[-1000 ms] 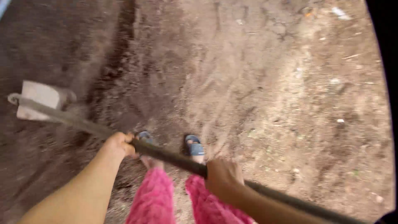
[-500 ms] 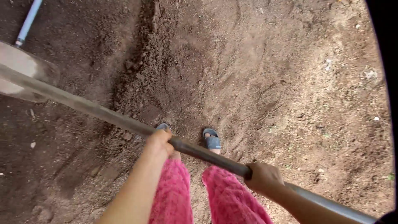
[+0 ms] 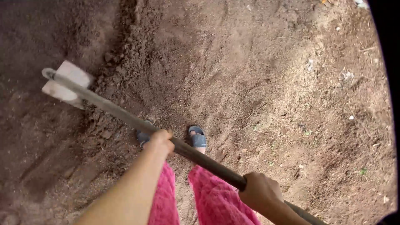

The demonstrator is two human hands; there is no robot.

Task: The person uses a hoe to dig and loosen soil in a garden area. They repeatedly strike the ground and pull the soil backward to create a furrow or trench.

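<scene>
I hold a hoe with a long dark handle [image 3: 125, 116] that runs from lower right to upper left. Its pale metal blade [image 3: 66, 83] rests at the left, against loose brown soil. My left hand [image 3: 159, 141] grips the handle near its middle. My right hand [image 3: 260, 191] grips it lower down, toward the rear end. Below the handle I see my pink trouser legs [image 3: 208, 196] and blue sandals [image 3: 198, 136] on the dirt.
A ridge of darker, clumped soil [image 3: 129, 54] runs from the top toward the blade. Drier, paler ground with small stones and scraps [image 3: 333, 83] spreads to the right. Dark damp earth [image 3: 33, 158] lies at the left.
The hoe blade was raised out toward the upper left half a second ago and has now come down onto the soil at the left. Both hands kept their grip on the handle.
</scene>
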